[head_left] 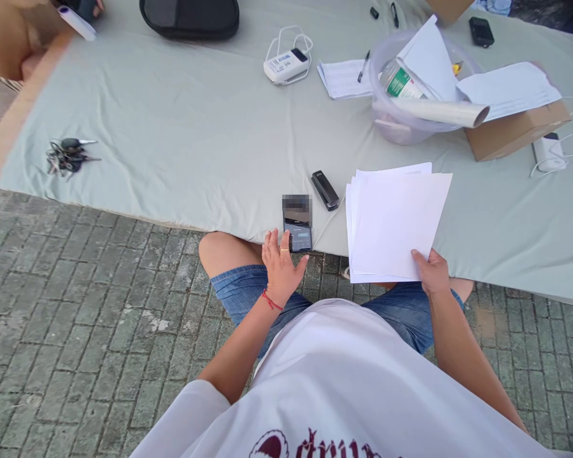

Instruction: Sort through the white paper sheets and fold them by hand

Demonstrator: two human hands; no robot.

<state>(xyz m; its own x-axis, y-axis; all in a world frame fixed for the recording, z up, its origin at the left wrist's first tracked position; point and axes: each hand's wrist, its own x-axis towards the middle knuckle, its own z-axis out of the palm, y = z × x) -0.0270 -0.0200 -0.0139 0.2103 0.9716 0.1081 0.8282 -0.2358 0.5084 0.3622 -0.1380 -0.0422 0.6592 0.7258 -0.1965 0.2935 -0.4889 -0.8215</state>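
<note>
My right hand (432, 272) grips the lower edge of a stack of blank white paper sheets (394, 219), held above the near edge of the cloth-covered table (181, 140). My left hand (281, 264) reaches to a smartphone (297, 222) lying at the table's near edge; its fingers are stretched out and rest on the phone's lower end. A black stapler (325, 189) lies on the cloth between the phone and the paper.
A bunch of keys (67, 156) lies at the left. Farther back are a black bag (191, 18), a white device with cable (286, 63), a clear plastic tub (413, 89) with papers, and a cardboard box (518, 130). Another person's hand (83, 9) shows at top left.
</note>
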